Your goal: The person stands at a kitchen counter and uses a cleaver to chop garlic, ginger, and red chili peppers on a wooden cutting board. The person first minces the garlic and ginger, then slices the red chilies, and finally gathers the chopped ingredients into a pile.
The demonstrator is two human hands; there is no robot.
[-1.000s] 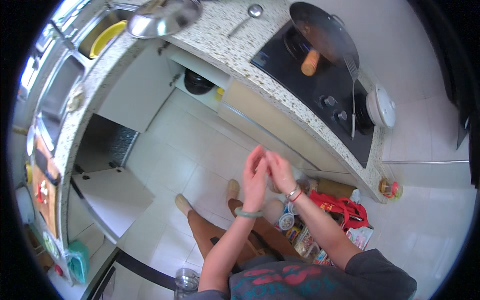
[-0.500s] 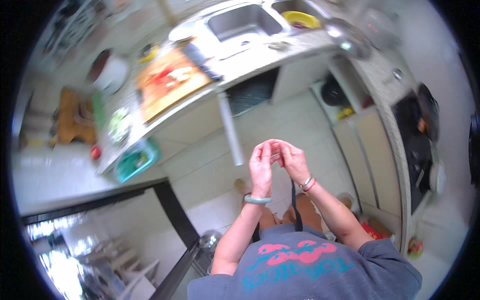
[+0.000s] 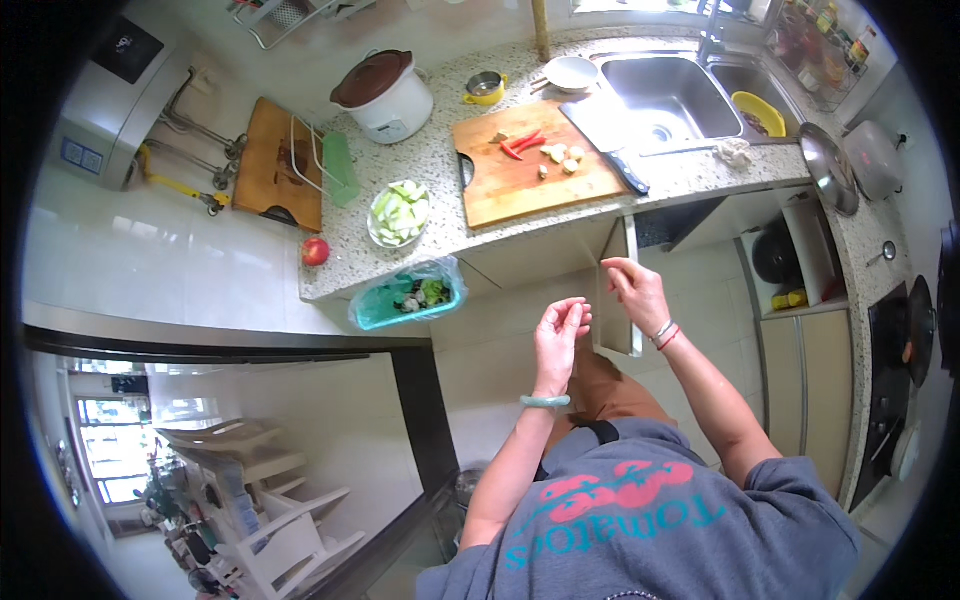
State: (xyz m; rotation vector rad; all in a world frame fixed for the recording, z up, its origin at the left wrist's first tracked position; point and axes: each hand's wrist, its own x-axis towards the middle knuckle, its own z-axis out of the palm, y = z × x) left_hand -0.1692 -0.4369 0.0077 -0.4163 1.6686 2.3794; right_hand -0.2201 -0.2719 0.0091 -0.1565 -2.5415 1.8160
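Both my hands hang in the air before the counter, apart and with nothing visible in them. My left hand (image 3: 558, 345) has loosely bent fingers, its thumb near the fingertips. My right hand (image 3: 640, 298) is half curled, index finger reaching left, above an open cabinet door (image 3: 630, 325). On the counter beyond lies a wooden cutting board (image 3: 490, 195) with red chillies (image 3: 522, 143) and pale cut pieces (image 3: 570, 166). A knife (image 3: 628, 172) rests along the board's right edge. A bowl of cut green vegetable (image 3: 400, 214) stands left of it.
A teal bin (image 3: 375, 312) with a plastic liner hangs at the counter's front. Behind stand a white cooker (image 3: 400, 108) and a yellow-handled cup (image 3: 485, 88). The sink (image 3: 660, 95) is at the right back, an apple (image 3: 315, 251) at the left corner, a pan (image 3: 920, 330) far right.
My hands, together at the fingertips before, have come apart. The view has swung left, so the counter, board and sink now appear farther right. The dark strap hanging between my arms is out of sight.
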